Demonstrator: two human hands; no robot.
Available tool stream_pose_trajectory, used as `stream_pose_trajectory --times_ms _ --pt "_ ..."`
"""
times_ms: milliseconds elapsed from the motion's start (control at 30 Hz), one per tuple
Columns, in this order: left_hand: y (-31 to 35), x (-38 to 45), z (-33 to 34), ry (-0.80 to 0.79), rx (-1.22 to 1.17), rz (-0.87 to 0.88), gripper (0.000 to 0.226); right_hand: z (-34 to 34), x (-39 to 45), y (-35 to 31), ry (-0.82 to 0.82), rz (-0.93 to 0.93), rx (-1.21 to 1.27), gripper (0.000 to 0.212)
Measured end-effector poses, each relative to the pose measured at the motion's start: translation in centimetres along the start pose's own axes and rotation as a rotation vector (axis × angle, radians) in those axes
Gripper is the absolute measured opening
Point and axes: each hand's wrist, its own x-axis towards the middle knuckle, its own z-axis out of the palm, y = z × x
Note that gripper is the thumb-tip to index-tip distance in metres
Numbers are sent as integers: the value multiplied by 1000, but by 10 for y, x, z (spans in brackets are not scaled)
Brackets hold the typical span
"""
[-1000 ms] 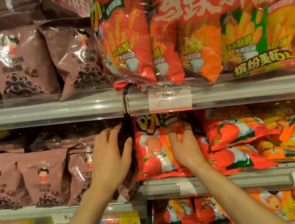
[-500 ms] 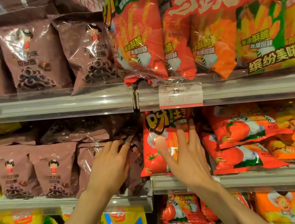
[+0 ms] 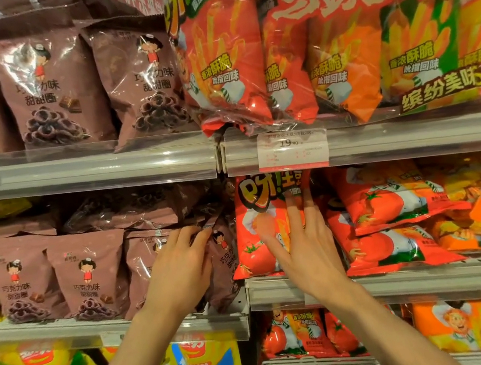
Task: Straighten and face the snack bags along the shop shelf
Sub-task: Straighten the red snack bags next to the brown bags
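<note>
Both hands are working on the middle shelf [image 3: 411, 281], right where its two sections meet. The left hand [image 3: 180, 270] is curling its fingers round the upper edge of a brown snack bag [image 3: 224, 259], the last in the brown row at the right end of the left section; that bag is leaning and turned partly sideways, while the brown bags [image 3: 88, 273] further left along the front edge are standing upright and facing out. The right hand [image 3: 305, 248] is lying flat, fingers straight and spread, pressing against the front of a red tomato snack bag [image 3: 253, 244] that is standing upright at the left end of the right section, its base at the shelf's front edge. Beside it to the right, more red bags [image 3: 382, 208] and orange ones are lying stacked on their sides. A price tag [image 3: 291, 150] is hanging on the rail of the upper shelf just above the red bag.
</note>
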Motion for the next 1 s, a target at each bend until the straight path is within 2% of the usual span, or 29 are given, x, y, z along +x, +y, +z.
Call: stream_pose_trajectory --times_ms 167,367,467,633,767,1000 --pt "3 -6 -5 53 -192 -16 43 -18 -10 -2 -77 57 227 79" --pt "17 -22 -11 115 -450 -34 32 -49 -46 0 -7 96 447 55" --pt "26 -32 -11 140 -534 -48 31 -63 -74 10 -33 207 633 41" --pt "50 -49 1 149 -818 -164 25 -72 -112 51 42 372 608 14" --pt "86 -61 17 46 -1024 -306 22 -81 -129 83 72 455 647 11" --pt "156 -50 25 46 -1031 -338 16 -123 -121 141 88 429 646 9"
